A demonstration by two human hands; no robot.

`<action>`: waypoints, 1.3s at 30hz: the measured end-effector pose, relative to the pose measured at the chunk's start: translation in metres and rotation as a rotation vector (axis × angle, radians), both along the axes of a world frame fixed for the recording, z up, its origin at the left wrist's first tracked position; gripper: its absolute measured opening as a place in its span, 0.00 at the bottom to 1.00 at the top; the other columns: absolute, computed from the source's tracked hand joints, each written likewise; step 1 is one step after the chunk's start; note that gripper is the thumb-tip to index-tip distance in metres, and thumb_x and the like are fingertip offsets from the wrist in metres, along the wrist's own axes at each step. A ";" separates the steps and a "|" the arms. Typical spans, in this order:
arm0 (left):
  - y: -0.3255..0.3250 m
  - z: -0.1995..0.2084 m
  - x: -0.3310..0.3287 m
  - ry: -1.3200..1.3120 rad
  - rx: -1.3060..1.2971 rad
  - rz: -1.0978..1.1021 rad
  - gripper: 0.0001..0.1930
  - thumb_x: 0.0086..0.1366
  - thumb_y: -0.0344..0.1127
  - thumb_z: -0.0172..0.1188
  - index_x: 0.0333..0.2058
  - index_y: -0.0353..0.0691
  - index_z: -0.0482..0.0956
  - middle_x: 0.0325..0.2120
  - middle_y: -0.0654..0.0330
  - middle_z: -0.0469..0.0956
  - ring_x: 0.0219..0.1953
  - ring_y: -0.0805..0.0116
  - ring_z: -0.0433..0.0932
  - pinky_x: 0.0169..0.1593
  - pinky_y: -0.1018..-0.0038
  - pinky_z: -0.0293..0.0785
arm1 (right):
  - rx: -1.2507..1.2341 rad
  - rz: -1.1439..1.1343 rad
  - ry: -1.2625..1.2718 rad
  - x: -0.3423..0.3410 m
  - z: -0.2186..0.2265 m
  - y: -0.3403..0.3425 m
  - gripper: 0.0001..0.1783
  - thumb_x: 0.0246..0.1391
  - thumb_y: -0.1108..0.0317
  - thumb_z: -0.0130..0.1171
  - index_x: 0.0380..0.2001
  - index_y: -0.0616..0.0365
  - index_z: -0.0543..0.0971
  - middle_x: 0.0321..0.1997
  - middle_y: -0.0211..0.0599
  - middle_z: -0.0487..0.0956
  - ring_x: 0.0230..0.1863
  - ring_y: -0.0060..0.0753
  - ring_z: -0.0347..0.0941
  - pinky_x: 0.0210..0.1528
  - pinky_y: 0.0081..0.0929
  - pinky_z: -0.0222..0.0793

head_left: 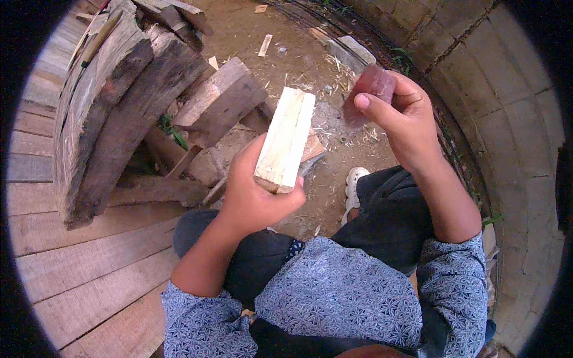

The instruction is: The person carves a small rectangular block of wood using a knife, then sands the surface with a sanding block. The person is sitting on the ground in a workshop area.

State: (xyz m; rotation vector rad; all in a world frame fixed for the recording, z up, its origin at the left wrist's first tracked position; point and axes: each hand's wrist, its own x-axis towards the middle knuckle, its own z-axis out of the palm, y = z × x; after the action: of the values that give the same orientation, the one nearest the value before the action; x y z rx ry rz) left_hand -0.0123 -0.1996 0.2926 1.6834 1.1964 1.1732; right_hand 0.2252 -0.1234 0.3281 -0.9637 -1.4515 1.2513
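My left hand is wrapped round the lower part of a pale, squared wooden block, which points up and slightly right. A lengthwise edge runs between two of the block's faces, and its near end shows above my thumb. To the right and apart from the block, my right hand pinches a reddish-brown piece of sandpaper between thumb and fingers. Whitish dust or wear marks its surface. Some of my right fingers are hidden behind the sheet.
A heavy weathered timber bench stands at the left, with a wooden-handled tool on top. A rough timber block juts beside it. Planks lie lower left. Wood shavings litter the dirt ground; a block wall rises right.
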 end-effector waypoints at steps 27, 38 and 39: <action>0.003 -0.004 0.009 -0.101 -0.223 -0.044 0.31 0.48 0.26 0.66 0.53 0.28 0.71 0.43 0.56 0.79 0.47 0.72 0.77 0.52 0.73 0.73 | 0.328 0.189 -0.241 -0.001 -0.024 0.000 0.17 0.51 0.72 0.62 0.47 0.58 0.83 0.45 0.36 0.81 0.46 0.26 0.76 0.50 0.24 0.71; 0.005 -0.006 0.008 -0.165 -0.258 -0.083 0.30 0.47 0.26 0.66 0.52 0.29 0.72 0.41 0.57 0.79 0.45 0.73 0.77 0.49 0.73 0.74 | 0.264 0.287 -0.285 -0.016 -0.020 -0.014 0.22 0.55 0.77 0.55 0.54 0.57 0.78 0.57 0.42 0.78 0.50 0.41 0.78 0.53 0.33 0.72; 0.005 -0.007 0.007 -0.164 -0.248 -0.053 0.30 0.47 0.26 0.66 0.52 0.29 0.72 0.42 0.57 0.79 0.45 0.73 0.77 0.50 0.72 0.74 | 0.368 0.325 -0.349 -0.022 -0.022 -0.015 0.24 0.54 0.78 0.54 0.56 0.57 0.77 0.59 0.44 0.77 0.52 0.45 0.77 0.53 0.35 0.72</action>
State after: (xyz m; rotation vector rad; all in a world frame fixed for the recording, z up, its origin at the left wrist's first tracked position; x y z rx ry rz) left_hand -0.0054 -0.1946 0.2851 1.3985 1.1376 1.0608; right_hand 0.2028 -0.1386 0.3062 -0.7359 -2.0937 1.0140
